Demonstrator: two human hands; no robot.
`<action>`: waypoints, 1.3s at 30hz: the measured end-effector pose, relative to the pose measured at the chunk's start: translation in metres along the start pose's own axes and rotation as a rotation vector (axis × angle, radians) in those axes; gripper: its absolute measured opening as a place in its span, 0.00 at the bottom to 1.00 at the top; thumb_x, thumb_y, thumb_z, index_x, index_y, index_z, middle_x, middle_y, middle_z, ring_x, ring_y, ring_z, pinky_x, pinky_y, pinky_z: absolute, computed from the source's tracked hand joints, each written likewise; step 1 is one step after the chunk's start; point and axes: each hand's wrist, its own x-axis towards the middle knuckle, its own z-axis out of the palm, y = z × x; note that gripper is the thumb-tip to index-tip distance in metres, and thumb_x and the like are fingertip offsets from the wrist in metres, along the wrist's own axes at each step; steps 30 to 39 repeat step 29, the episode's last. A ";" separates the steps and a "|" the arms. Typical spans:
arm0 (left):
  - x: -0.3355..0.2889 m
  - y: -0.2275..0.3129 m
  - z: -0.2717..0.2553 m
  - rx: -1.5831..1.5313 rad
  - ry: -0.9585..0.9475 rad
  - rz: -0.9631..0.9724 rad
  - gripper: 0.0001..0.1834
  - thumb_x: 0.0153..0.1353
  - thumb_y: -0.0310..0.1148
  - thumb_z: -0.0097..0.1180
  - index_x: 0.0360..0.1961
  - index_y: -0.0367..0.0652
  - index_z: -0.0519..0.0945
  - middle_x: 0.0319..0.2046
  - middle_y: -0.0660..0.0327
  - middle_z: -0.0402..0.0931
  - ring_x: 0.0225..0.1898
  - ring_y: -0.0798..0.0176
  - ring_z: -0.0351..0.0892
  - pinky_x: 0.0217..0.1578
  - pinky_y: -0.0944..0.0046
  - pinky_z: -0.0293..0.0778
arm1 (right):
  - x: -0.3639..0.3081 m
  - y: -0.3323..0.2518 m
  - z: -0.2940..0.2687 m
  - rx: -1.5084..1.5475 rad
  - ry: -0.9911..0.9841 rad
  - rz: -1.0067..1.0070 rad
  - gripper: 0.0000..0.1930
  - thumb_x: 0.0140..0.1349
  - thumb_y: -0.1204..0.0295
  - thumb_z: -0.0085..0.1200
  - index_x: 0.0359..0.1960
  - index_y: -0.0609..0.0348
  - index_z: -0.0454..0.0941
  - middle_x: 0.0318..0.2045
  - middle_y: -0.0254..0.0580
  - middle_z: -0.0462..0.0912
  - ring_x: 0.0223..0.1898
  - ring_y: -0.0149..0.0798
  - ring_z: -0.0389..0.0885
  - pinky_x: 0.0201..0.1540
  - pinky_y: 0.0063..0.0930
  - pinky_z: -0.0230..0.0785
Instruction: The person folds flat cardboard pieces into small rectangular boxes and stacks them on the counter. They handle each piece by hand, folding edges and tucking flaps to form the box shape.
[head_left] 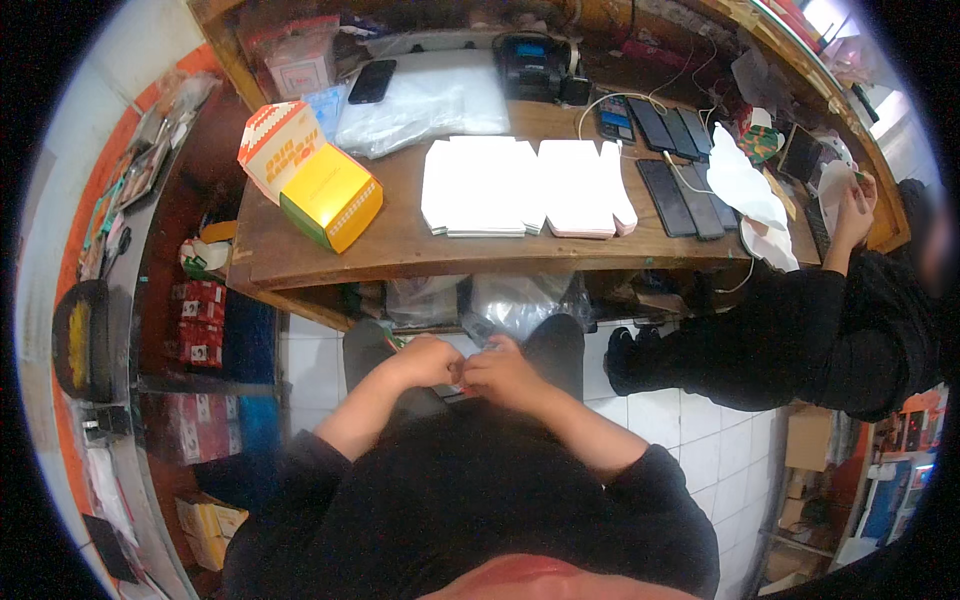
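Observation:
My left hand (432, 361) and my right hand (500, 370) meet above my lap, in front of the wooden desk (330, 262). Both have their fingers curled together around something small, mostly hidden by the fingers. Bits of green and white show beside the left hand, and a little red and white between the two. A greyish, see-through strip (478, 326) sticks up by the right fingers; whether it belongs to the held thing I cannot tell. On the desk beyond stand a yellow and orange carton (330, 195) with its lid raised and a stack of flat white die-cut box blanks (478, 185).
Clear plastic bags (430, 115) carry a black phone (372, 82). Several phones (668, 198) and cables lie right of the blanks, near crumpled white paper (745, 185). Another person (800, 330) sits at right, holding something pale. Shelves with red boxes (200, 322) stand left.

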 end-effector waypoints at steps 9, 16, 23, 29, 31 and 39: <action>0.011 -0.012 -0.002 -0.051 -0.160 0.000 0.18 0.49 0.47 0.61 0.36 0.47 0.82 0.34 0.53 0.82 0.38 0.47 0.81 0.39 0.52 0.74 | 0.008 -0.003 0.010 -0.176 0.028 0.113 0.09 0.49 0.68 0.60 0.35 0.44 0.81 0.37 0.34 0.78 0.46 0.41 0.76 0.59 0.59 0.53; 0.005 -0.004 0.034 0.119 -0.120 -0.150 0.15 0.48 0.47 0.63 0.35 0.54 0.84 0.32 0.60 0.83 0.40 0.53 0.81 0.56 0.43 0.63 | 0.008 0.026 0.019 0.302 -0.037 0.199 0.08 0.54 0.67 0.58 0.36 0.49 0.82 0.42 0.41 0.76 0.50 0.47 0.74 0.61 0.48 0.60; -0.008 0.007 0.052 0.463 0.084 -0.005 0.10 0.60 0.38 0.52 0.39 0.62 0.85 0.39 0.70 0.82 0.44 0.64 0.79 0.63 0.30 0.46 | 0.015 0.071 0.004 -0.168 -0.356 0.834 0.08 0.57 0.69 0.56 0.39 0.45 0.83 0.36 0.40 0.82 0.40 0.49 0.80 0.44 0.43 0.74; 0.008 -0.044 0.047 -1.442 0.028 -0.483 0.45 0.57 0.62 0.55 0.71 0.58 0.54 0.66 0.51 0.61 0.68 0.54 0.59 0.66 0.48 0.53 | 0.021 0.040 -0.006 -0.262 0.010 0.297 0.14 0.56 0.64 0.56 0.44 0.36 0.83 0.43 0.36 0.84 0.47 0.44 0.81 0.42 0.36 0.75; 0.008 -0.044 0.047 -1.442 0.028 -0.483 0.45 0.57 0.62 0.55 0.71 0.58 0.54 0.66 0.51 0.61 0.68 0.54 0.59 0.66 0.48 0.53 | 0.021 0.040 -0.006 -0.262 0.010 0.297 0.14 0.56 0.64 0.56 0.44 0.36 0.83 0.43 0.36 0.84 0.47 0.44 0.81 0.42 0.36 0.75; 0.008 -0.044 0.047 -1.442 0.028 -0.483 0.45 0.57 0.62 0.55 0.71 0.58 0.54 0.66 0.51 0.61 0.68 0.54 0.59 0.66 0.48 0.53 | 0.021 0.040 -0.006 -0.262 0.010 0.297 0.14 0.56 0.64 0.56 0.44 0.36 0.83 0.43 0.36 0.84 0.47 0.44 0.81 0.42 0.36 0.75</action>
